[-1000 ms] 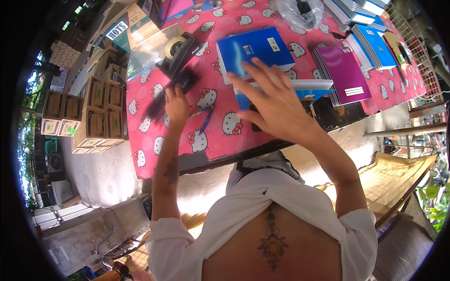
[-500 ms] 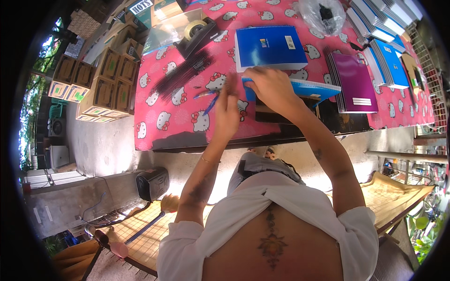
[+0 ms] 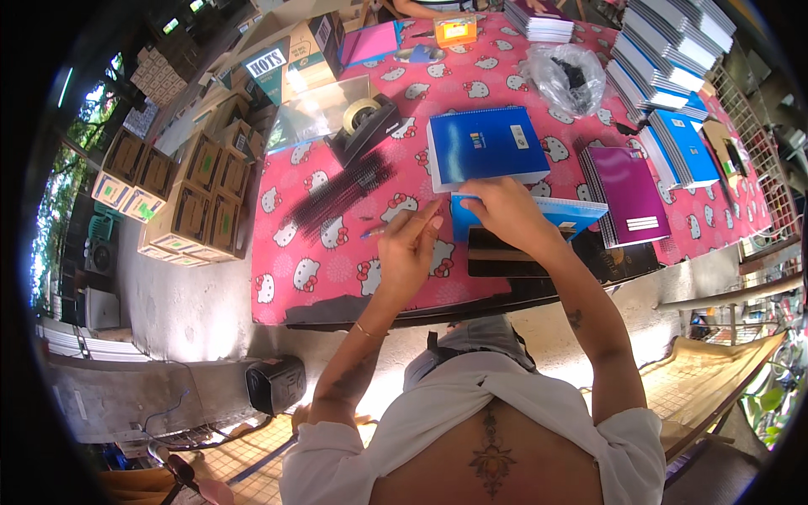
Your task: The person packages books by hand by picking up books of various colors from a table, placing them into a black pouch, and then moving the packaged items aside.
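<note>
My left hand [image 3: 406,248] is over the pink patterned cloth with its fingers bent together; what they pinch, if anything, is too small to make out. A slim blue pen-like thing [image 3: 371,233] shows beside its knuckles. My right hand [image 3: 503,209] grips the left end of a light blue spiral notebook [image 3: 581,208], which stands tilted at a dark block [image 3: 497,252] near the table's front edge. Just beyond lies a dark blue spiral notebook [image 3: 484,147]. A bundle of black binding coils [image 3: 341,195] rests left of my hands.
A tape dispenser [image 3: 368,126] stands at the back left, near cartons [image 3: 295,59]. To the right lie purple notebooks [image 3: 624,194], blue notebooks [image 3: 683,147] and tall notebook stacks [image 3: 665,50]. A clear plastic bag [image 3: 566,80] sits behind. Another person's arm [image 3: 425,8] shows at the far edge.
The view has tilted up, bringing more of the far table into sight. A slim blue thing below my left fingers no longer shows. My right hand stays at the light blue notebook.
</note>
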Demonstrator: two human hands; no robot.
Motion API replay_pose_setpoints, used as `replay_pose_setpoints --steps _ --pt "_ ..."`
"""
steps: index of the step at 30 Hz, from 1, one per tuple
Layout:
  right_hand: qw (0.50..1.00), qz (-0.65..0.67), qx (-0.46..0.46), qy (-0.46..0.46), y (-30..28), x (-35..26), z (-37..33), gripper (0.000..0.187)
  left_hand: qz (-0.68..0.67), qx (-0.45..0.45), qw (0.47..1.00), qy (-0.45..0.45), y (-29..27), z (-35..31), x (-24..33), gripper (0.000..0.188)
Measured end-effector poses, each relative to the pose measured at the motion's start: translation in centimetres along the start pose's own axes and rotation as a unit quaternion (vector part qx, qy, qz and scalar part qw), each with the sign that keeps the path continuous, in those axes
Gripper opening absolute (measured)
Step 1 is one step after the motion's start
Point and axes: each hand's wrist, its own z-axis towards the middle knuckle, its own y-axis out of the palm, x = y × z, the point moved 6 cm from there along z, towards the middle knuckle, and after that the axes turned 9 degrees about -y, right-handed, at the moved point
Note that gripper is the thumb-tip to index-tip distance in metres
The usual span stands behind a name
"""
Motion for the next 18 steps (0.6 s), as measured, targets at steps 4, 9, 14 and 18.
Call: replay_pose_setpoints --steps 4,9,14,18 --pt "0.998 -0.060 -0.018 0.023 -0.3 -0.3 0.3 0.016 0.036 -0.019 0.999 0.022 0.8 0.8 0.6 0.021" --pt "0.998 -0.042 -0.029 0.034 -0.2 0.1 0.5 0.016 0.015 0.039 0.998 0.037 1.1 1.7 -0.1 0.008" --pt "0.999 -0.032 -0.026 0.027 -0.1 0.4 0.6 0.016 -0.086 0.014 0.996 -0.026 1.8 2.0 -1.1 0.010" --pt "0.999 -0.047 -0.016 0.020 -0.3 0.2 0.7 0.016 -0.040 -0.018 0.997 -0.063 1.9 2.7 -1.6 0.010"
